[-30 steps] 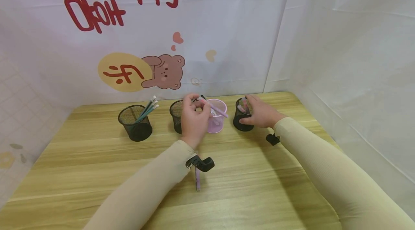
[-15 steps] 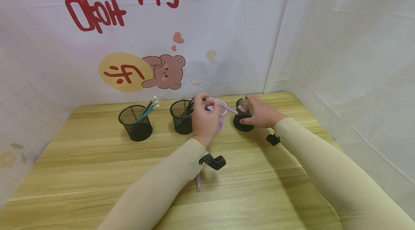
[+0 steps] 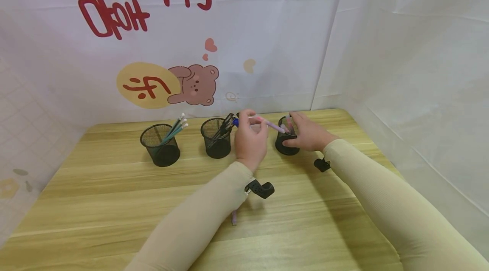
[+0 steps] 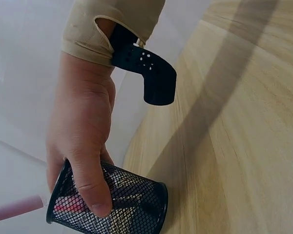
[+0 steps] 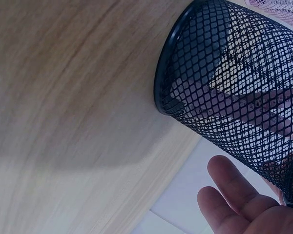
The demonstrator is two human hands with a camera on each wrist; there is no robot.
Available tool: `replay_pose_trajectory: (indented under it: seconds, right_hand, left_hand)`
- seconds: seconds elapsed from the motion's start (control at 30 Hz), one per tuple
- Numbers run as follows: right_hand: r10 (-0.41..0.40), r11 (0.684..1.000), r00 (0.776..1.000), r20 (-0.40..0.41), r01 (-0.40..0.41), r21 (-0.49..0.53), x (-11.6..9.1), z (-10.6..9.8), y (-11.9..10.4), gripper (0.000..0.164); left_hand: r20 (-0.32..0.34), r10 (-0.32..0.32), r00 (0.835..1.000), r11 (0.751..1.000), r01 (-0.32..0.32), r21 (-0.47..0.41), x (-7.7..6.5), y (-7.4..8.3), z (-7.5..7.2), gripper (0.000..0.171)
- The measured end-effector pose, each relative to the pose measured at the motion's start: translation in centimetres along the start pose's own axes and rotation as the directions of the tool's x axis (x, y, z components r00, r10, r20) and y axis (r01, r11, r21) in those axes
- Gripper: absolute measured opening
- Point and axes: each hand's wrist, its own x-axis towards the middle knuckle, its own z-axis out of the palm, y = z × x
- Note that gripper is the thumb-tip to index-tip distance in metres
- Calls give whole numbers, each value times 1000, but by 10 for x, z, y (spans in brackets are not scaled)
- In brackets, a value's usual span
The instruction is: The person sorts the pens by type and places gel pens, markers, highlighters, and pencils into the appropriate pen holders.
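My left hand (image 3: 250, 145) pinches a light purple pen (image 3: 274, 125) between thumb and fingertips. The pen slants right, its far end right at the rim of the rightmost black mesh pen holder (image 3: 286, 148). That holder has several pink and purple pens (image 3: 289, 123) in it and stands on the table. My right hand (image 3: 311, 133) grips its side and rim, with the thumb (image 4: 90, 187) across the mesh in the left wrist view. A pink mesh pen holder (image 5: 278, 6) shows at the corner of the right wrist view; in the head view my left hand mostly hides it.
A black mesh holder with dark pens (image 3: 218, 145) stands left of my left hand. Farther left, another black mesh holder (image 3: 165, 156) has teal pencils (image 3: 173, 130). One purple pen (image 3: 234, 219) lies on the wooden table (image 3: 298, 228), partly under my left forearm. A white curtain (image 3: 282, 50) hangs behind.
My left hand has moved right with the purple pen, from over the pink holder to the rim of the rightmost black holder. My right hand stays in place on that holder.
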Motion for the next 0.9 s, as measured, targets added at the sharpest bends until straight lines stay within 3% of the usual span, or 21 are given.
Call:
replay_pose_trajectory:
  seconds: [0.17, 0.37, 0.47, 0.67, 0.77, 0.9]
  right_hand:
    - [-1, 1000, 1000, 1, 1, -7, 0, 0, -1, 102]
    - [-18, 1000, 1000, -20, 18, -13, 1, 0, 0, 68]
    - [-14, 1000, 1000, -19, 14, -7, 1, 0, 0, 63]
    - [-4, 1000, 1000, -6, 4, 2, 1, 0, 0, 79]
    - [-5, 1000, 1000, -5, 5, -3, 1, 1, 1, 84]
    - [1, 1000, 1000, 0, -1, -11, 1, 1, 2, 102]
  left_hand:
    - [0, 13, 1000, 1000, -13, 22, 0, -2, 5, 29]
    - [-1, 30, 1000, 999, -30, 45, -1, -3, 10, 28]
    - [0, 49, 999, 996, -49, 69, -2, -3, 12, 28]
    - [-17, 86, 996, 982, -82, 170, -4, -3, 16, 27]
    - [-22, 79, 997, 975, -72, 208, -4, -2, 17, 26]
    - [-9, 69, 998, 970, -65, 235, -5, -1, 18, 24]
